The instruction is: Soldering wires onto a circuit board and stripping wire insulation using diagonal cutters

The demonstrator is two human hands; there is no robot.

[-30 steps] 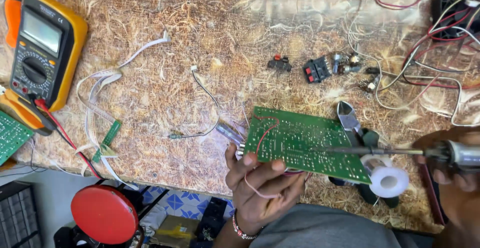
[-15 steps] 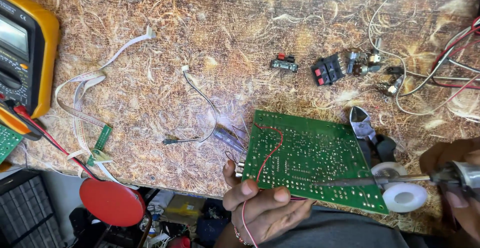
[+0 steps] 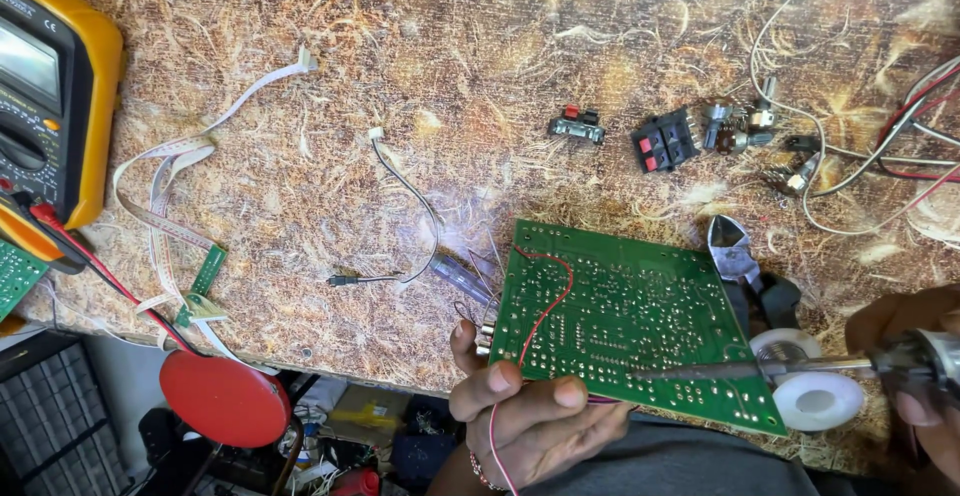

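Note:
My left hand (image 3: 525,411) grips the near left edge of a green circuit board (image 3: 640,306), solder side up, with a thin red wire (image 3: 540,301) looping across it. At the right edge of view my right hand (image 3: 915,356) holds a soldering iron (image 3: 800,366), and its metal tip rests on the board's near right part. A white spool of solder wire (image 3: 818,396) lies just under the iron beside the board.
A yellow multimeter (image 3: 45,96) with red probe lead sits at the far left. White ribbon cable (image 3: 170,176), a small black-and-white lead (image 3: 405,196), black connector parts (image 3: 660,141), cutters (image 3: 735,251) and tangled wires (image 3: 880,166) lie on the mottled brown table. A red round stool (image 3: 225,396) stands below the table edge.
The view has shifted so the multimeter slides left and the board sits more central. The iron's tip has moved left onto the board's near part.

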